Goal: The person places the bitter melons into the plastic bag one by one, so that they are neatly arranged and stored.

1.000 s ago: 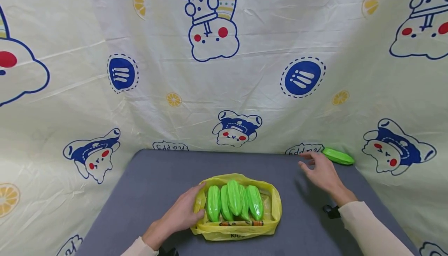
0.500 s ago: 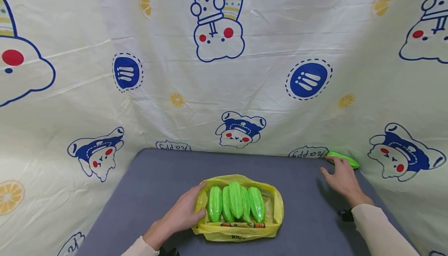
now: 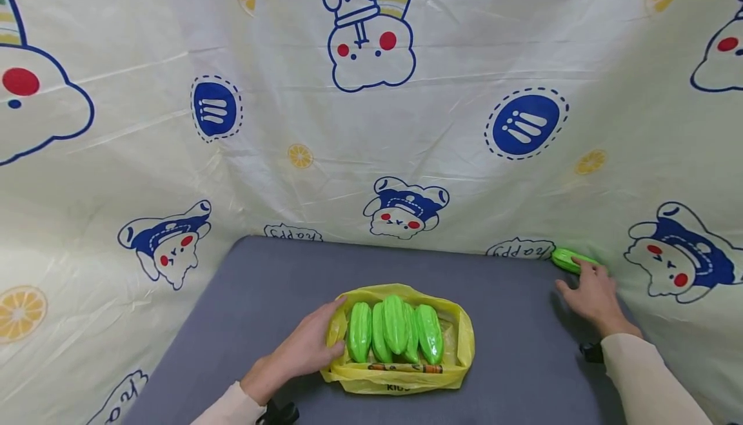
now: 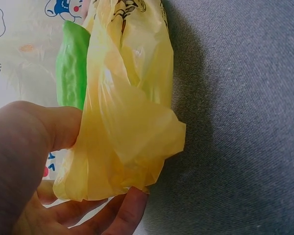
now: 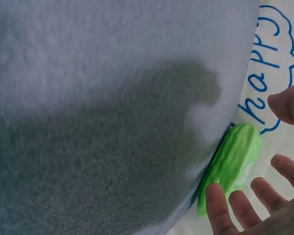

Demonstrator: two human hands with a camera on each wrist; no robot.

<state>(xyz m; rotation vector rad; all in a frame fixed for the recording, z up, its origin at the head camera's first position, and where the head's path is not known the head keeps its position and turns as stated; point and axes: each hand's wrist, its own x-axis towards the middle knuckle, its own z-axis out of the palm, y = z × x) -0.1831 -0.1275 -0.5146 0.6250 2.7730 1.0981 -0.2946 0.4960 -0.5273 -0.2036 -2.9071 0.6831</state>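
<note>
My left hand (image 3: 310,340) holds the left end of a yellow plastic bag (image 3: 400,383), its thumb and fingers on either side of the plastic in the left wrist view. Several green, ridged bitter melons (image 3: 395,325) lie side by side in the bag's wide mouth. At the table's far right corner lies a single bitter melon (image 3: 565,260), also visible as a bumpy green melon (image 5: 232,159) in the right wrist view. My right hand (image 3: 598,296) hovers over its near side with fingers spread and thumb apart; I cannot tell whether a fingertip touches it.
A grey cloth-covered table (image 3: 278,283) lies under everything. Behind it hangs a pale curtain (image 3: 441,128) printed with cartoon figures and orange slices, meeting the table's back edge beside the lone melon. A dark wrist strap (image 3: 591,352) shows on the right arm.
My right hand has moved right and reached the lone bitter melon, now partly covering it. The left hand stays on the bag. The view has shifted slightly.
</note>
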